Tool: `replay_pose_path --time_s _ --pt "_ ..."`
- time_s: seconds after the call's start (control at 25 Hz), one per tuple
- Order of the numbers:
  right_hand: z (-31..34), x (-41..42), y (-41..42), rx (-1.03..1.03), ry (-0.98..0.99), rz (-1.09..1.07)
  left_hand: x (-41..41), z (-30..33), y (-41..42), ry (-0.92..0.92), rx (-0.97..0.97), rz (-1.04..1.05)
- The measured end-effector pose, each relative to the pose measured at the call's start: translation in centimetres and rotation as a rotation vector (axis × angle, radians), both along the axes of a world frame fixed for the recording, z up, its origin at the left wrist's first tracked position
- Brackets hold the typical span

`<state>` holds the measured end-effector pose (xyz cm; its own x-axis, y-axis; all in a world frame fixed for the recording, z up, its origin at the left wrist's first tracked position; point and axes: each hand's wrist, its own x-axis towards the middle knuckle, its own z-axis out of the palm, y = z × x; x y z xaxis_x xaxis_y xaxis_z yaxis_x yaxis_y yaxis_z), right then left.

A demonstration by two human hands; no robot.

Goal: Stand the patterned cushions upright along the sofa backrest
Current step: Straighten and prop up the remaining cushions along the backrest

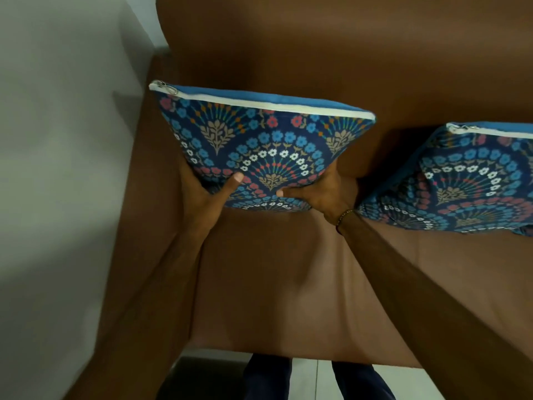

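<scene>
Left hand [207, 194] and right hand [323, 194] gripping patterned cushion [259, 145], upright against sofa backrest [317, 53]

The sofa [288, 284] is covered in smooth, matt brown cloth. The held cushion [259, 145] is printed woven cloth, matt, with a plain blue cloth back, a white zip tape and a shiny metal zip pull [168, 88]. The second cushion [476, 180] looks the same. The wall [57, 140] is matt painted.
</scene>
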<state>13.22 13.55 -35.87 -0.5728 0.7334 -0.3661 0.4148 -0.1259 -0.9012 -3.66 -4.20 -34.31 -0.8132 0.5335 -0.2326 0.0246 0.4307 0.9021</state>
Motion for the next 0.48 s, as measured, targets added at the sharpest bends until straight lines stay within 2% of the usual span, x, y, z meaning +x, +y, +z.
replay_pose_path --time_s 0.2,0.32,0.4,0.48 --pt "0.3 2.2 1.1 -0.038 0.003 0.068 3.9 0.3 0.7 0.031 -0.013 0.102" --pt "0.3 6.7 1.1 -0.043 -0.088 0.026 9.6 -0.2 1.3 0.136 -0.063 0.236" --pt "-0.5 11.6 2.1 -0.021 -0.159 -0.042 14.3 -1.6 2.2 0.169 -0.104 0.211" --pt "-1.1 18.2 3.9 0.007 -0.208 -0.118 19.3 -2.6 4.3 0.1 -0.099 0.073"
